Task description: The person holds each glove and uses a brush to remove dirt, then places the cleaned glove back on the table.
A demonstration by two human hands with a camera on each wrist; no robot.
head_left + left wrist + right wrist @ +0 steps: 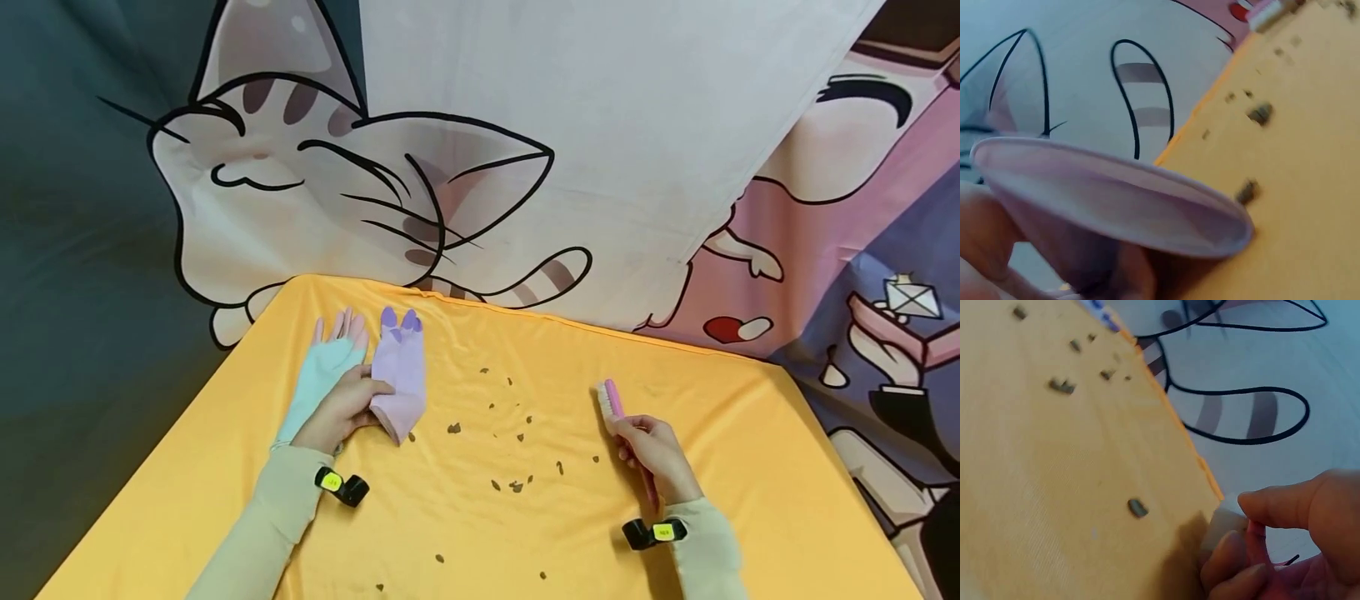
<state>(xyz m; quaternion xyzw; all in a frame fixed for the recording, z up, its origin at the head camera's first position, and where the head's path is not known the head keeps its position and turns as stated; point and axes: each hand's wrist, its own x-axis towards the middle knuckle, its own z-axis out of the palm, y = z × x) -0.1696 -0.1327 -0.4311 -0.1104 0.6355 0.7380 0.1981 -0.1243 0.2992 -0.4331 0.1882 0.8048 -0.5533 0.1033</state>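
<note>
My left hand (347,402) pinches a lilac rubber glove (401,367) near its cuff. The glove's darker purple fingertips point to the far edge, and its cuff gapes open in the left wrist view. Just left of it, partly behind my hand and wrist, lies a mint-green rubber glove (322,379) with pink fingers. On the right side, my right hand (656,450) grips a pink brush (615,398) with white bristles, thumb laid along the handle. In the right wrist view my fingers cover much of the brush (1225,525).
Several small dark flakes (516,487) lie scattered over the yellow cloth (480,533) between my hands and toward the near side. Behind the table's far edge hangs a backdrop (600,125) printed with a cartoon cat.
</note>
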